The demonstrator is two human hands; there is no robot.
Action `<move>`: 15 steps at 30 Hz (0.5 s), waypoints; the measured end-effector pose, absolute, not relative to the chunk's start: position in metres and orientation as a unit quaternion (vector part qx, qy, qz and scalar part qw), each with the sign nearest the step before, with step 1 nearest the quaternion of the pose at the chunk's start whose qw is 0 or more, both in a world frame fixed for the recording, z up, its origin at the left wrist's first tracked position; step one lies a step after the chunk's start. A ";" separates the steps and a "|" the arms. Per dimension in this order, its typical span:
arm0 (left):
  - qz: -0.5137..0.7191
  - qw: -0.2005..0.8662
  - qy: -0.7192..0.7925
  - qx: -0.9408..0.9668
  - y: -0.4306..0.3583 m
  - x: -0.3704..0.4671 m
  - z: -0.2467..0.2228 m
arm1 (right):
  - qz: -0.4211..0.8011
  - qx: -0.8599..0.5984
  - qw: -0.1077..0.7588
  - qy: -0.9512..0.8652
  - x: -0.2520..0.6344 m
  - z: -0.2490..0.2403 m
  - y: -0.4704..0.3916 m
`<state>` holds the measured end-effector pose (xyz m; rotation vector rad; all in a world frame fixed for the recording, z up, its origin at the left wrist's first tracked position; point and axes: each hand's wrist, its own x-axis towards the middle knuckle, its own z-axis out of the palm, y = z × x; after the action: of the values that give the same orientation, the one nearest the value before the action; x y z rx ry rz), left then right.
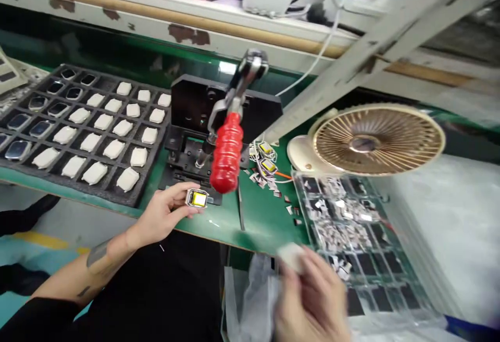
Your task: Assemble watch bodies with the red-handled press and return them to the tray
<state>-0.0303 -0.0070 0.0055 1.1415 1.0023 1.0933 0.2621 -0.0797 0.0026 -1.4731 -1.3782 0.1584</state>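
My left hand (167, 212) pinches a small smartwatch case (197, 199) between thumb and fingers, its inside facing up with a yellow-edged, battery-like block showing. It is just in front of a black toggle-clamp fixture (191, 157) with a red handle (227, 152). Off the bench's front edge, at lower right, my right hand (312, 295) is smeared by motion. Its fingers are closed on a small white piece (291, 256), too blurred to name. Behind the fixture's right side lie two more yellow-edged units (269, 164) with white wires.
On the left, a dark foam tray (135, 196) holds several white-covered pieces and glossy dark watch screens. A beige fan (365, 144) stands at right, behind a clear compartment box (312, 227) of small parts. Tiny scraps (273, 186) litter the green bench. A metal post (332, 81) slants behind.
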 end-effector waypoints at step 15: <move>0.509 0.623 0.391 0.447 -0.002 -0.039 0.007 | 0.247 -0.418 0.507 -0.712 0.155 0.008 0.005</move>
<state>-0.0392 -0.0021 0.0074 1.0272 0.8989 1.1698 0.1554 0.0049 0.0077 -1.0083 -1.7161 0.5958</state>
